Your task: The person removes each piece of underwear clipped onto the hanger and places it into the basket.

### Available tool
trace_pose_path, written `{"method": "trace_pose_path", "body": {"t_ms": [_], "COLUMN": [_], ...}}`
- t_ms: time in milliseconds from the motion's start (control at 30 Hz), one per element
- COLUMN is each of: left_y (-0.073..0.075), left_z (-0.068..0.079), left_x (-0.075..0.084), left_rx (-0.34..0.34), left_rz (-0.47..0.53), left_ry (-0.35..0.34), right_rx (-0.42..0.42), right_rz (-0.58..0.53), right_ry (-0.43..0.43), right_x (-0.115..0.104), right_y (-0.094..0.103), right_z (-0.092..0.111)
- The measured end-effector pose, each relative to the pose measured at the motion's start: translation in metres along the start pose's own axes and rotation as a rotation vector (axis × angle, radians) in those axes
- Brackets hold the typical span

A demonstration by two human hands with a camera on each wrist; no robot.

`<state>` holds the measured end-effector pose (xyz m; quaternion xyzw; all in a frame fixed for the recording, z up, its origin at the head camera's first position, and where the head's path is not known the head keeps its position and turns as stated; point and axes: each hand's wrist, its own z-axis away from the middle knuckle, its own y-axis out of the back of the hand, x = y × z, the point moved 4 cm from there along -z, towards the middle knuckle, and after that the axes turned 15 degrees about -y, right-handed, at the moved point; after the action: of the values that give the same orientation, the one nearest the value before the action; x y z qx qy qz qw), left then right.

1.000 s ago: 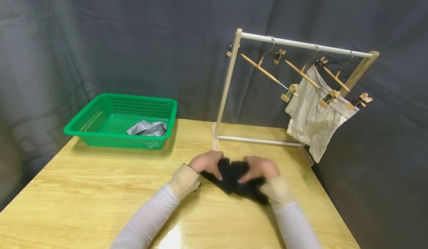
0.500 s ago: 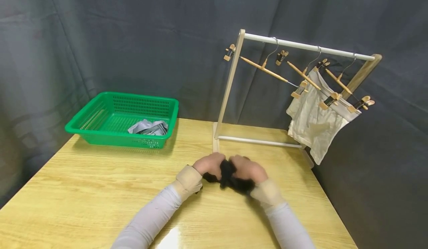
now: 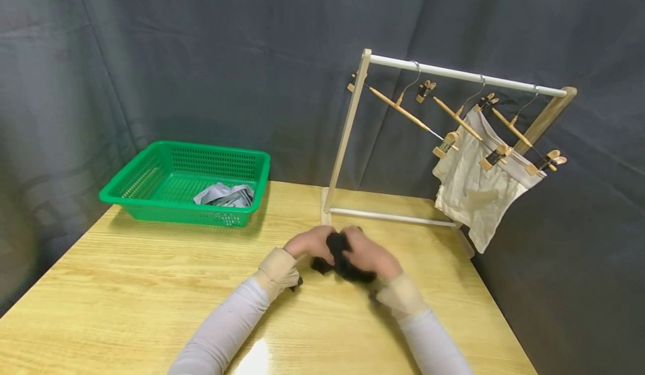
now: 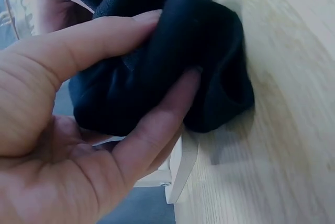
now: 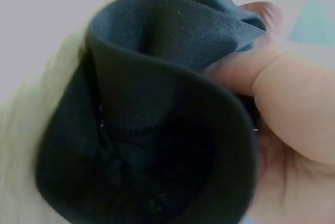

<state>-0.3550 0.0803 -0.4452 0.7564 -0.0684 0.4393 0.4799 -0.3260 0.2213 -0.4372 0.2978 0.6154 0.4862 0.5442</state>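
A black garment (image 3: 353, 268) is bunched up between my two hands, just above the wooden table. In the left wrist view my left hand (image 4: 89, 130) holds a fold of the black garment (image 4: 157, 72) between thumb and fingers. My right hand (image 3: 370, 252) grips the other side close by; in the right wrist view its thumb (image 5: 235, 75) presses on the cloth. A wide round opening with a stitched seam shows in the garment (image 5: 157, 77) there. The right fingers are mostly hidden behind the cloth.
A green basket (image 3: 181, 214) with a grey cloth item (image 3: 227, 195) inside stands at the back left of the table (image 3: 151, 296). Behind my hands, to the right, a rack (image 3: 347, 134) carries clip hangers (image 3: 400, 106) and a pair of white shorts (image 3: 478, 184).
My right hand has moved left, closer to my left hand. The black garment, spread wider a second ago, is now gathered into a smaller bunch.
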Motion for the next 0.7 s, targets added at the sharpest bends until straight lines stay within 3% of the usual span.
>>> {"method": "trace_pose_path", "body": {"t_ms": [167,300,600,700], "left_y": [0.008,0.012,0.015,0.014], "left_z": [0.002,0.003,0.003,0.003], "left_x": [0.000,-0.002,-0.010,-0.010], "left_rx": [0.002,0.011,0.047,0.060], "left_rz": [0.110,0.162,0.148,0.112], "left_ry": [-0.037,-0.028,-0.045,-0.047], "right_rx": [0.029,0.061,0.107,0.107], "right_rz": [-0.061,-0.089,-0.146,-0.161], "right_ry": [0.042,0.106,0.254,0.257], "right_x": [-0.008,-0.011,-0.015,-0.016], "right_y": [0.004,0.004,-0.006,-0.007], "right_z": [-0.002,-0.004,-0.010,-0.010]}}
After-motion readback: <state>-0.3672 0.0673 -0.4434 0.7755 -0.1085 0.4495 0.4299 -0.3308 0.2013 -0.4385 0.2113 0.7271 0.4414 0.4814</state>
